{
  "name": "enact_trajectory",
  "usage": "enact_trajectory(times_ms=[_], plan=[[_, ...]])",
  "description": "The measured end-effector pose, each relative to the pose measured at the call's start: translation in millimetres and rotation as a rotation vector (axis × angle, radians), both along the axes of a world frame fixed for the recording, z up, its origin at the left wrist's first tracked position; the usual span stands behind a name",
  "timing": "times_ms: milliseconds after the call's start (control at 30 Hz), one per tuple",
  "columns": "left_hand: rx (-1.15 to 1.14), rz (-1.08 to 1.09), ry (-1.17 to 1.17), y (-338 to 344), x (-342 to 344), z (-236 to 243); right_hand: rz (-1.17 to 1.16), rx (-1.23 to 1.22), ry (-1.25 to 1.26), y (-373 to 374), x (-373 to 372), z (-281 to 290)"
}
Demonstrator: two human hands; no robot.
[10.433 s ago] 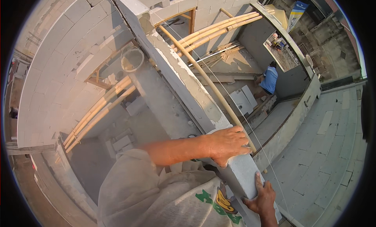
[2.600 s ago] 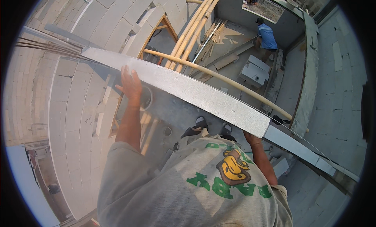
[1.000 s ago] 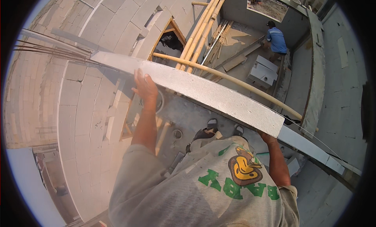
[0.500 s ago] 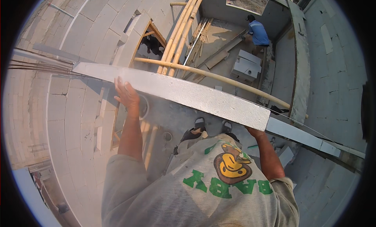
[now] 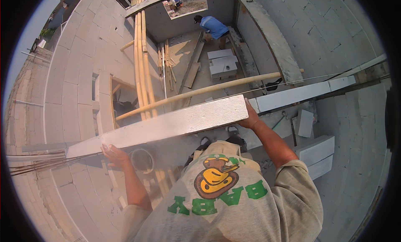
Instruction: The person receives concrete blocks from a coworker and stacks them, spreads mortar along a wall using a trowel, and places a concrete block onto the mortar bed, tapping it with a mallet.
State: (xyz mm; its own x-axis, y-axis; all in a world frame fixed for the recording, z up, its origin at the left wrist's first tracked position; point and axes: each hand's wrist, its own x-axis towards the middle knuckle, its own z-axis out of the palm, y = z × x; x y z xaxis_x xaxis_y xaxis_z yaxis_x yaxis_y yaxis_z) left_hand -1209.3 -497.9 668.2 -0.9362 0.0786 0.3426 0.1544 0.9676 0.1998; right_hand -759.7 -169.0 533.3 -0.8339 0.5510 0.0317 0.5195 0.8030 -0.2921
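A long white aerated concrete block (image 5: 179,119) spans in front of me, in line with a row of blocks at wall-top height. My right hand (image 5: 249,116) grips its right end, the fingers partly hidden between that end and the neighbouring white block (image 5: 292,95). By the left end, my left hand (image 5: 115,155) has its fingers spread against the near lower edge, close to a joint with another block (image 5: 85,146). A thin string (image 5: 317,78) runs along the far side of the row.
Bamboo poles (image 5: 144,66) stand beyond the block, with one crossing pole (image 5: 200,91) behind it. A co-worker in blue (image 5: 215,28) bends over below, near white blocks (image 5: 222,65). Thin rods (image 5: 37,166) stick out left. A bucket (image 5: 142,160) and stacked blocks (image 5: 317,156) are nearby.
My view has turned, so the block's right end appears higher and its left end lower. My right hand's fingers now show at the block's end; my left hand has moved to the near lower edge.
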Motion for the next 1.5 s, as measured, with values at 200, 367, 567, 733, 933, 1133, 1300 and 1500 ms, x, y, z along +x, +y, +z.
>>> enact_trajectory(times_ms=[200,367,567,733,933,1133,1300,1500], plan=[[-0.128,0.002,-0.052,-38,-19,0,-0.344,-0.056,0.172,-40,4,33],[-0.217,-0.005,-0.074,-46,-29,-20,-0.832,-0.087,0.413,-65,79,12],[0.274,-0.042,-0.378,-57,20,-73,-1.380,-0.559,0.110,-100,264,-120],[-0.797,-0.509,-0.858,-9,160,-88,-1.397,-1.033,-0.217,-84,349,-177],[-1.054,-0.614,-1.140,45,192,-58,-1.489,-1.001,-0.100,-40,419,-272],[-0.794,-0.122,-1.467,100,159,-48,-1.718,-1.039,0.105,17,433,-402],[-0.951,-0.073,-1.408,203,157,-128,-1.854,-1.090,0.179,31,426,-510],[-0.966,-0.064,-1.254,318,158,-163,-1.886,-1.053,0.021,49,417,-609]])
